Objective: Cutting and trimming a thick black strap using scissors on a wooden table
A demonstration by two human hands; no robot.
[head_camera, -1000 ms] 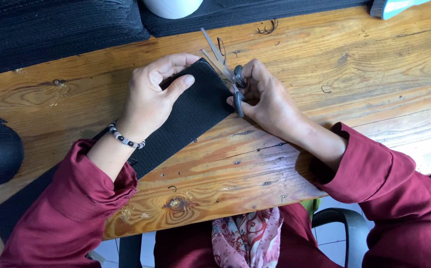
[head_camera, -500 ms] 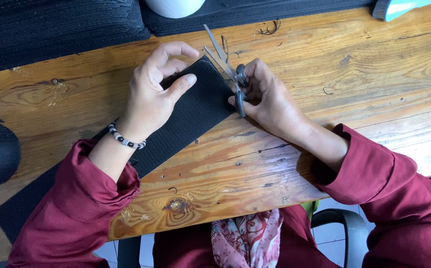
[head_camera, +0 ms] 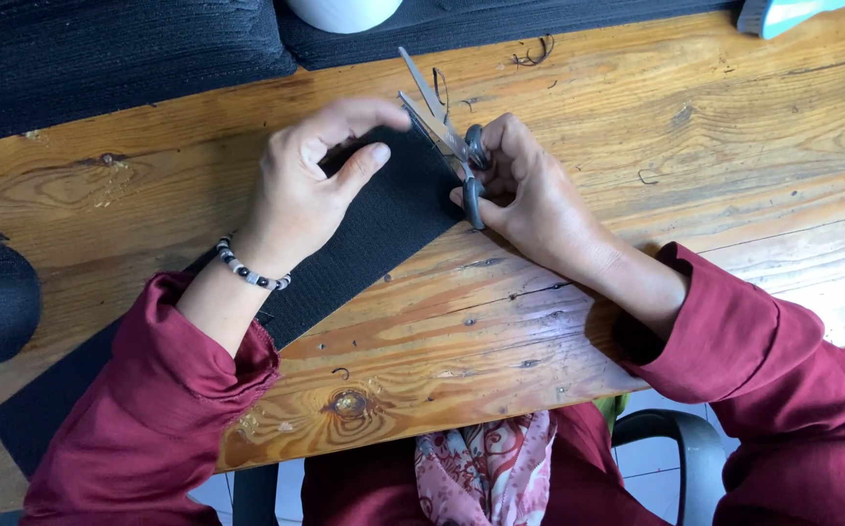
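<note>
On wooden table (head_camera: 637, 127), left hand (head_camera: 305, 195) pinches black strip (head_camera: 374, 234); right hand (head_camera: 529, 190) fingers grip open scissors (head_camera: 447, 127).

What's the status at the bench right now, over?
Left hand pins black fabric strip to wooden table. Right hand holds scissors, blades open at strip's end. Nothing in the way.
</note>
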